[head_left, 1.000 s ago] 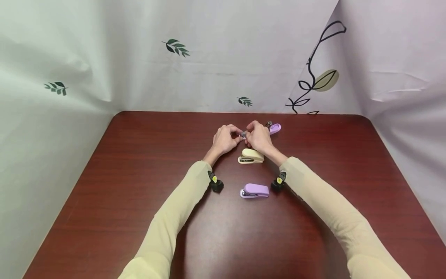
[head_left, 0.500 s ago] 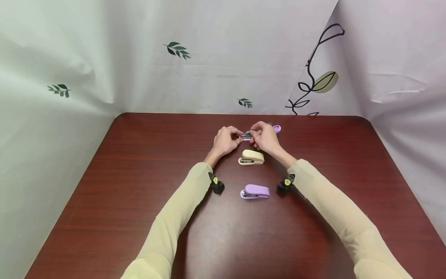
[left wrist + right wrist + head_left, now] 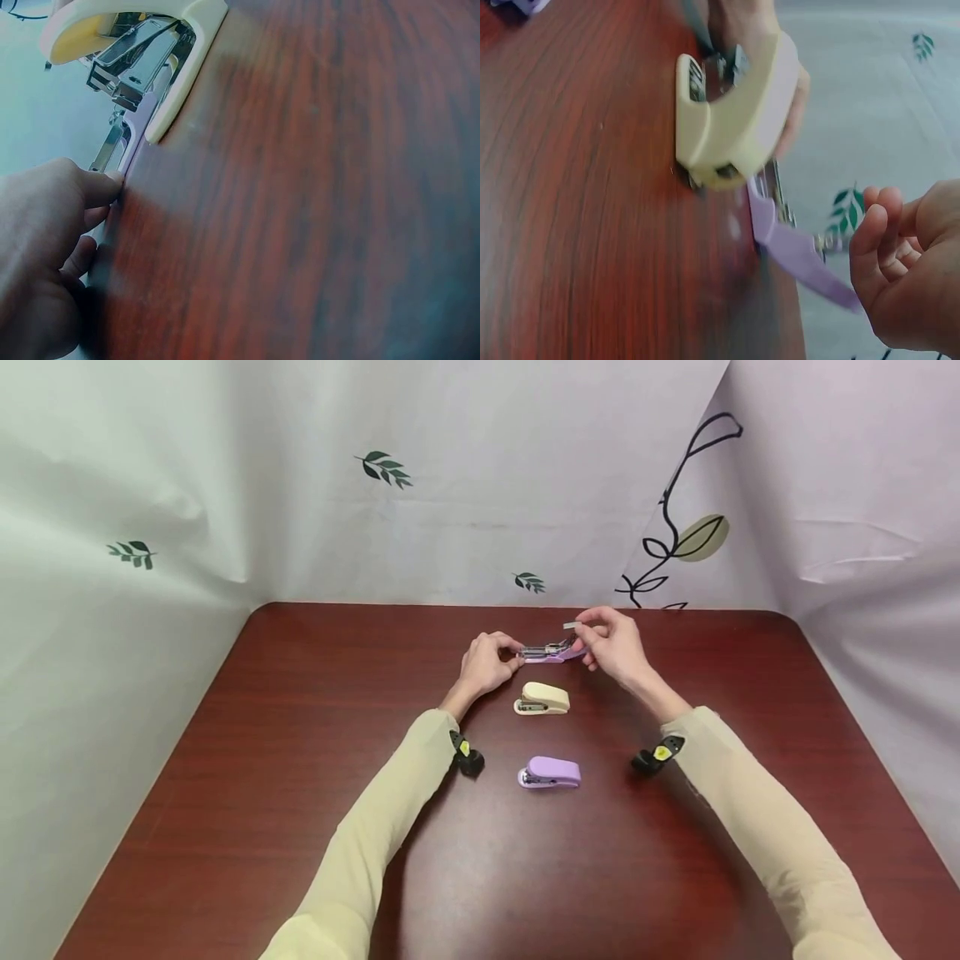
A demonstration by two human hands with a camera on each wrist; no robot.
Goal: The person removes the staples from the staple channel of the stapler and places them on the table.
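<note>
At the far side of the table, a purple stapler (image 3: pixel 546 659) lies with its top swung fully back, baring the metal magazine. My left hand (image 3: pixel 486 662) pinches its front end between thumb and fingers; the left wrist view shows the fingertips on the tip of the purple base (image 3: pixel 139 124). Above the stapler's hinge end, my right hand (image 3: pixel 617 645) pinches a short silver strip of staples (image 3: pixel 572 625), raised off the magazine. The right wrist view shows curled fingers (image 3: pixel 870 236) beside the folded-back purple cover (image 3: pixel 802 259), the strip hidden there.
A cream stapler (image 3: pixel 546 697) sits just in front of the opened one, between the forearms. Nearer the wearer lies another purple stapler (image 3: pixel 553 770), closed. The table's (image 3: pixel 337 693) back edge meets a white leaf-patterned curtain (image 3: pixel 450 527).
My right hand has moved right and up from the magazine, drawing the staple strip away and uncovering the stapler's metal parts. My left hand stays at the stapler's front end.
</note>
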